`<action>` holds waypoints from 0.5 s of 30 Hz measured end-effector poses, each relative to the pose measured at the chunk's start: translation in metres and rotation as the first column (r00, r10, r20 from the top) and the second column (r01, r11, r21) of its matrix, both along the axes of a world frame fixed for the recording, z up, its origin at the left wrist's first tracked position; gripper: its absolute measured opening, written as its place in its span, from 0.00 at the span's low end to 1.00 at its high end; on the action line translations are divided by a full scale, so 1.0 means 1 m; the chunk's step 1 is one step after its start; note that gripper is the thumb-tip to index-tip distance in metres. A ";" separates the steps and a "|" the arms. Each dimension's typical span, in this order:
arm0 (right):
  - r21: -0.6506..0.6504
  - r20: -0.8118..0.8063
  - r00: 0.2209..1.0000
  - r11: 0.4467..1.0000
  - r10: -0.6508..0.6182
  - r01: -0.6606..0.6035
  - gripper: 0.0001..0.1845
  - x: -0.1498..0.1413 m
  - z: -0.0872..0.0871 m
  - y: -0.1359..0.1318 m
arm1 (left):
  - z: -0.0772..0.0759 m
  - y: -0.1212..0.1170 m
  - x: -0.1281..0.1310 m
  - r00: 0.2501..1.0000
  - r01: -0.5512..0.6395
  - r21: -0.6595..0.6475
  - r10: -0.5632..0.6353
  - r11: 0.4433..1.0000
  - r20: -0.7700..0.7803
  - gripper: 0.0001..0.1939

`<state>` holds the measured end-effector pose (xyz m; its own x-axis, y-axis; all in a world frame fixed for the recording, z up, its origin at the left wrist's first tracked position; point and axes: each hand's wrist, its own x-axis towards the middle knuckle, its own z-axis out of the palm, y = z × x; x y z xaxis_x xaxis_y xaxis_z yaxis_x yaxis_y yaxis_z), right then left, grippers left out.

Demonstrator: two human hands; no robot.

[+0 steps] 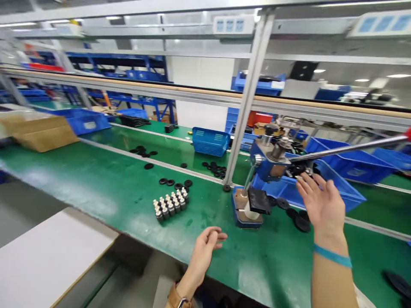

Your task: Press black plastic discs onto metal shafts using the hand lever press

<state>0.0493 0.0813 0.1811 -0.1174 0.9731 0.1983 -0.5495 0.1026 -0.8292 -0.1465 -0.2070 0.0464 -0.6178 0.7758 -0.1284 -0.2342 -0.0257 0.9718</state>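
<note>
My left hand (205, 248) hovers over the front of the green workbench (135, 205), its fingers loosely bent and apart, with nothing visible in it. Palm up and fingers spread, my right hand (323, 203) is at the near side of a blue bin (340, 188) that contains black and metal parts. Between the hands stands a blue hand lever press (269, 162) with a long metal lever (353, 147). On its base, a black square block (259, 201) rests on a white cylindrical piece (251, 211). Left of the press, small black bottle-like parts with white tops (171, 204) stand in rows.
Black discs (302, 222) lie right of the press, and black rings (170, 182) lie behind the rows. A teal basket (211, 142) stands farther back. An aluminium post (247, 98) rises behind the press. A cardboard box (41, 132) sits at the far left.
</note>
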 end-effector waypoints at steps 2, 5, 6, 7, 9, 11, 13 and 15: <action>0.022 0.023 0.999 0.999 0.033 -0.033 0.11 -0.003 -0.034 -0.030 | -0.003 -0.014 -0.025 0.978 -0.174 -0.001 0.173 0.985 -0.116 0.23; 0.141 0.143 0.987 0.989 -0.069 0.049 0.08 -0.016 -0.091 -0.089 | -0.005 -0.039 -0.072 0.893 -0.384 0.006 0.373 0.923 -0.251 0.20; 0.162 0.188 0.976 0.983 -0.112 0.082 0.09 -0.025 -0.105 -0.109 | -0.003 -0.046 -0.088 0.807 -0.464 0.008 0.427 0.886 -0.408 0.19; 0.183 0.249 0.959 0.979 -0.133 0.088 0.11 -0.038 -0.116 -0.126 | -0.001 -0.051 -0.104 0.706 -0.528 0.013 0.448 0.849 -0.549 0.19; 0.238 0.472 0.881 0.964 -0.006 -0.121 0.15 -0.073 -0.128 -0.153 | 0.004 -0.052 -0.135 0.496 -0.576 0.073 0.419 0.814 -0.760 0.18; 0.272 0.638 0.760 0.888 0.122 -0.371 0.18 -0.116 -0.130 -0.170 | 0.009 -0.044 -0.159 0.337 -0.496 0.084 0.281 0.864 -0.899 0.19; 0.303 0.695 0.700 0.816 0.163 -0.492 0.17 -0.161 -0.128 -0.178 | 0.009 -0.033 -0.177 0.228 -0.401 -0.023 0.075 0.916 -0.971 0.22; 0.343 0.738 0.656 0.748 0.160 -0.569 0.16 -0.203 -0.127 -0.182 | 0.006 -0.023 -0.186 0.167 -0.355 -0.129 -0.073 0.926 -0.983 0.25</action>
